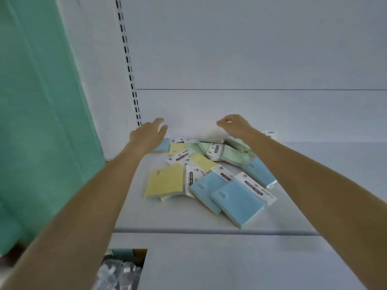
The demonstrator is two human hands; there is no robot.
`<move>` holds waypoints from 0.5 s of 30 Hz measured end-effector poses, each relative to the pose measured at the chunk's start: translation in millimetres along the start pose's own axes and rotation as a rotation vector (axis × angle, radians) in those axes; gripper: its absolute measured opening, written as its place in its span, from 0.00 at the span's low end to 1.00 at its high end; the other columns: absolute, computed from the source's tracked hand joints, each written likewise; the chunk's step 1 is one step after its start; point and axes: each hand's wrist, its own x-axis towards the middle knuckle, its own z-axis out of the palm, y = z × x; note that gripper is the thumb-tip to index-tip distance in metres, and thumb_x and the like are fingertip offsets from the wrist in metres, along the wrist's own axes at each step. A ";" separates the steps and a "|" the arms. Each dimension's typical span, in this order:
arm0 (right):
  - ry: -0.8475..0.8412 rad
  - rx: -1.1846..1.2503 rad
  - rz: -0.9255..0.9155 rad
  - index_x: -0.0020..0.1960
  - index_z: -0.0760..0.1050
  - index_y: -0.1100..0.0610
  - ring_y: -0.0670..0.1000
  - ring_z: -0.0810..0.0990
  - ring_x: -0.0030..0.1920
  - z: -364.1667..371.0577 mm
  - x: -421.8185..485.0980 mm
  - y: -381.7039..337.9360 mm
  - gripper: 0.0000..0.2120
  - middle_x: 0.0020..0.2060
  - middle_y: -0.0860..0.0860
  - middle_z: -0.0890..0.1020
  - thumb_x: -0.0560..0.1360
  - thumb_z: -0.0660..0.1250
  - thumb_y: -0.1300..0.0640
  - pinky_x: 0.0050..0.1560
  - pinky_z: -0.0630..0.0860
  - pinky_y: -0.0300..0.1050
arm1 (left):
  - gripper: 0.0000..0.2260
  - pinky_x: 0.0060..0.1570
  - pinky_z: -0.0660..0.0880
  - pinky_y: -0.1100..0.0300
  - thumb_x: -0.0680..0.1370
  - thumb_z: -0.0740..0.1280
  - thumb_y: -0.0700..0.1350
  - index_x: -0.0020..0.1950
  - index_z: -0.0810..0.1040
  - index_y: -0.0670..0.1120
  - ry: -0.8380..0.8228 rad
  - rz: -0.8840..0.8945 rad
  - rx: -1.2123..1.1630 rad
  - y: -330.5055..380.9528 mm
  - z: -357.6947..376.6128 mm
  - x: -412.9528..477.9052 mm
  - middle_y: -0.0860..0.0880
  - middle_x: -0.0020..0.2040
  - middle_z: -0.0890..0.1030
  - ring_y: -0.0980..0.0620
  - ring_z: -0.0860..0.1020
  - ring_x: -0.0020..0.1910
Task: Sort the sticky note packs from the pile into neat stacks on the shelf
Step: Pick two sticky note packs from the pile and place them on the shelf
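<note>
A loose pile of sticky note packs lies on the white shelf (314,185): yellow packs (164,181) at the left, blue packs (238,203) at the front right, green packs (232,153) at the back. Both my arms reach over the pile. My left hand (149,133) hovers open, fingers spread, above the pile's back left corner, over a blue pack (163,145). My right hand (235,125) is raised above the back of the pile with its fingers curled in; nothing shows in it.
The shelf's white back wall rises right behind the pile, with a slotted upright (128,65) at the left. A green panel (41,122) bounds the left side. Below the shelf's front edge (209,231), a lower opening shows plastic-wrapped goods (119,271).
</note>
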 end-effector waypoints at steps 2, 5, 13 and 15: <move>-0.007 -0.109 0.089 0.49 0.76 0.63 0.55 0.74 0.46 9.0 3.9 10.7 0.15 0.42 0.56 0.78 0.76 0.59 0.52 0.45 0.69 0.43 | 0.20 0.60 0.68 0.47 0.80 0.48 0.56 0.72 0.61 0.56 -0.027 -0.033 0.023 -13.1 6.8 2.3 0.41 0.66 0.72 0.40 0.71 0.63; -0.016 -0.223 0.176 0.42 0.70 0.60 0.56 0.73 0.44 27.4 10.9 24.1 0.16 0.42 0.56 0.75 0.75 0.57 0.47 0.43 0.67 0.43 | 0.20 0.61 0.68 0.48 0.80 0.48 0.56 0.71 0.62 0.57 -0.096 -0.098 0.052 -34.2 25.8 8.8 0.41 0.66 0.72 0.40 0.71 0.63; -0.003 -0.319 0.332 0.41 0.69 0.59 0.60 0.75 0.55 50.7 27.5 14.0 0.12 0.49 0.57 0.78 0.74 0.59 0.50 0.49 0.67 0.46 | 0.21 0.57 0.70 0.50 0.77 0.61 0.52 0.69 0.65 0.52 -0.135 -0.206 -0.060 -45.2 44.8 22.0 0.41 0.63 0.75 0.39 0.70 0.63; 0.012 -0.197 0.327 0.45 0.74 0.60 0.58 0.77 0.52 51.0 31.0 14.7 0.09 0.52 0.56 0.80 0.74 0.61 0.54 0.50 0.72 0.44 | 0.23 0.57 0.70 0.51 0.74 0.66 0.49 0.68 0.66 0.49 -0.114 -0.225 -0.176 -46.4 41.7 25.0 0.41 0.63 0.74 0.40 0.71 0.63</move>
